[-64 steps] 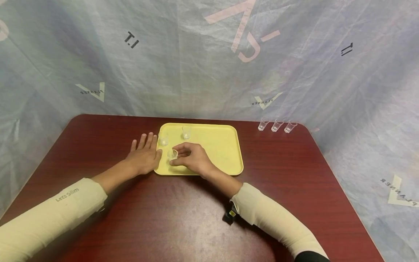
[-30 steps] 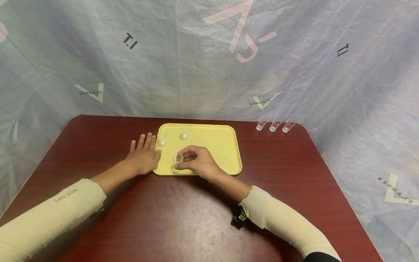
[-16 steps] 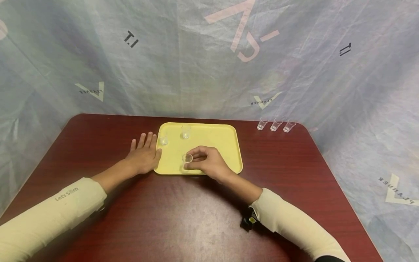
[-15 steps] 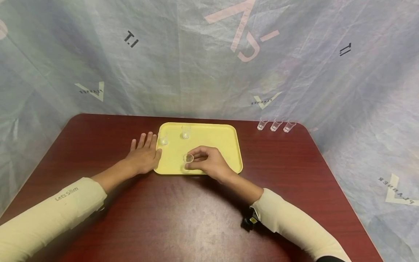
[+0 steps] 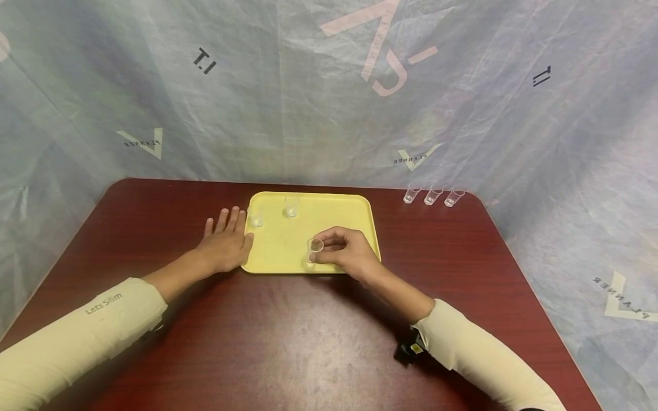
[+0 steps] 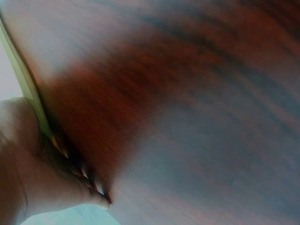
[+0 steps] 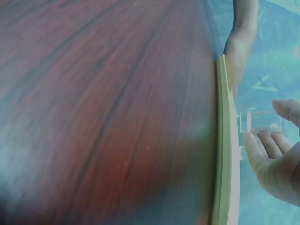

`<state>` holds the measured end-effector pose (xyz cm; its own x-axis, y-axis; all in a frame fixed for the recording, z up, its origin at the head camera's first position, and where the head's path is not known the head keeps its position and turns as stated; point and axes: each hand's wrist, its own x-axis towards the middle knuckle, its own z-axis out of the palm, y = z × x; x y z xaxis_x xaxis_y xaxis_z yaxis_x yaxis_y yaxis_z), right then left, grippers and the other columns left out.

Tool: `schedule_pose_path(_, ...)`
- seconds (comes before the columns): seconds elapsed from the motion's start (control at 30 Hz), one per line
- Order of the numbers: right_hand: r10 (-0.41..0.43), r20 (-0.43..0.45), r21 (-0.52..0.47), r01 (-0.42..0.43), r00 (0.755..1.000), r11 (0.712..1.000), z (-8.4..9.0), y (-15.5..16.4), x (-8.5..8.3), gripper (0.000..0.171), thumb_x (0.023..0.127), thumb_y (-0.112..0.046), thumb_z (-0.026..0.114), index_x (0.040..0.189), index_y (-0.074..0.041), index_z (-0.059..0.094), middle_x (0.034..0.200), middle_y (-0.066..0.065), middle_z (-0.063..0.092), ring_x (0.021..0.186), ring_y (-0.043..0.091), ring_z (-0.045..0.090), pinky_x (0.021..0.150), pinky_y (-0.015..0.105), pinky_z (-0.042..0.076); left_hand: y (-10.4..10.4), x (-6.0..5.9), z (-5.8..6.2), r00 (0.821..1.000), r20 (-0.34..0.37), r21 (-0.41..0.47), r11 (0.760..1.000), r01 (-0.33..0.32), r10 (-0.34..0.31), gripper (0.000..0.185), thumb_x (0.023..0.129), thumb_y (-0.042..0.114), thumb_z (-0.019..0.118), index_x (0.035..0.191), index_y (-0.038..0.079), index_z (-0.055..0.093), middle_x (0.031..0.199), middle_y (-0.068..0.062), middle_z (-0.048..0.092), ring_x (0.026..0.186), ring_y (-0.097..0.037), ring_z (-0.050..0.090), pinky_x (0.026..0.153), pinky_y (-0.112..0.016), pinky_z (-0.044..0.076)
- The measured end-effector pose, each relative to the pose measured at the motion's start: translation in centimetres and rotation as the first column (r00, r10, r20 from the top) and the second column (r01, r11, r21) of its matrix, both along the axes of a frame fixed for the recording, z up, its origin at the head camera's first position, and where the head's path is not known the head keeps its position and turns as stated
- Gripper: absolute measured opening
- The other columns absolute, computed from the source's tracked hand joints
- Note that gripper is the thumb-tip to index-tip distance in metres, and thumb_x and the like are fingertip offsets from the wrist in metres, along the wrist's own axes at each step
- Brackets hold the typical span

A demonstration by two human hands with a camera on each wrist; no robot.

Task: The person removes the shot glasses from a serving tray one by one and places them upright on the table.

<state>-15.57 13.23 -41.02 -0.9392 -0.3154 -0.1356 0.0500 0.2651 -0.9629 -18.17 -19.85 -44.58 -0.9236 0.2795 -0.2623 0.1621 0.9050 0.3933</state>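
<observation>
R hand [image 5: 348, 254] pinches a small clear cup [image 5: 314, 249] between thumb and fingertips, cup upright, over the near edge of the yellow tray [image 5: 354, 220], approx. mid-length of that edge; whether the cup base touches the tray floor: can't tell from head view. R wrist view: same R hand [image 7: 276, 164] w/ fingers curled loosely beside the cup [image 7: 244, 123], tray rim [image 7: 224, 140] seen edge-on. L hand [image 5: 225, 244] lies flat on the tabletop [image 5: 288, 337], fingers straight and together, holding nothing, thumb side touching the tray's left edge near its near-left corner. L wrist view blurred; shows hand [image 6: 33, 178] against the tray edge [image 6: 23, 84] and wood grain only. Two more clear cups stand upright on the tray: one by the far-left corner [image 5: 256, 217], one along the far edge [image 5: 291, 206], apart from each other and from the held cup. Right half of tray floor bare, as is the strip between far cups and the held one. Three clear cups [image 5: 433, 196] in a row at the tabletop's far-right corner, close to the far edge, well apart from the tray. Wide bare tabletop along the near edge and right of the tray. Printed plastic sheet [image 5: 329, 103] hangs behind the far edge and round both sides.
</observation>
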Motion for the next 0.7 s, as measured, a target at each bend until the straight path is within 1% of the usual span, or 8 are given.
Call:
schedule_pose_path(0.17,-0.025,0.012,-0.017,0.025,1.0,1.0,0.1,1.1,-0.1,0.038,0.087,-0.009,0.096,0.123,-0.005,0.082,0.117,0.009,0.083,0.098,0.014,0.08,0.086,0.024,0.064,0.2,0.1,0.4,1.0,-0.001,-0.013,1.0,0.004,-0.004,0.079,0.122,0.042,0.019,0.177,-0.009,-0.005,0.185,-0.033,-0.015,0.172,-0.056,-0.018,0.134,-0.079,-0.011)
schedule_pose_path(0.33,-0.042,0.012,-0.029,0.042,0.999,0.999,0.0,2.4,-0.3,0.037,0.088,-0.008,0.095,0.122,-0.004,0.082,0.116,0.009,0.084,0.098,0.014,0.08,0.085,0.023,0.064,0.2,0.0,0.2,1.0,-0.001,-0.007,1.0,0.003,-0.003,0.08,0.121,0.043,0.02,0.177,-0.008,-0.005,0.186,-0.032,-0.015,0.172,-0.056,-0.019,0.134,-0.079,-0.011)
schedule_pose_path(0.53,-0.049,-0.017,-0.023,0.049,0.999,0.999,-0.2,3.5,-0.5,0.038,0.089,-0.008,0.094,0.124,-0.001,0.082,0.12,0.012,0.084,0.099,0.013,0.08,0.086,0.022,0.064,0.3,0.1,0.6,1.0,0.003,-0.018,1.0,0.0,0.0,0.079,0.122,0.041,0.021,0.177,-0.009,-0.005,0.185,-0.033,-0.014,0.173,-0.056,-0.018,0.135,-0.078,-0.01)
schedule_pose_path(0.7,-0.069,-0.031,-0.006,0.069,0.997,0.998,-0.3,4.3,-0.6,0.038,0.089,-0.009,0.094,0.124,0.0,0.081,0.121,0.013,0.085,0.098,0.011,0.08,0.086,0.021,0.063,0.3,0.2,0.7,1.0,0.009,-0.032,0.999,0.001,0.0,0.079,0.122,0.042,0.018,0.177,-0.009,-0.006,0.185,-0.032,-0.016,0.172,-0.056,-0.019,0.135,-0.078,-0.01)
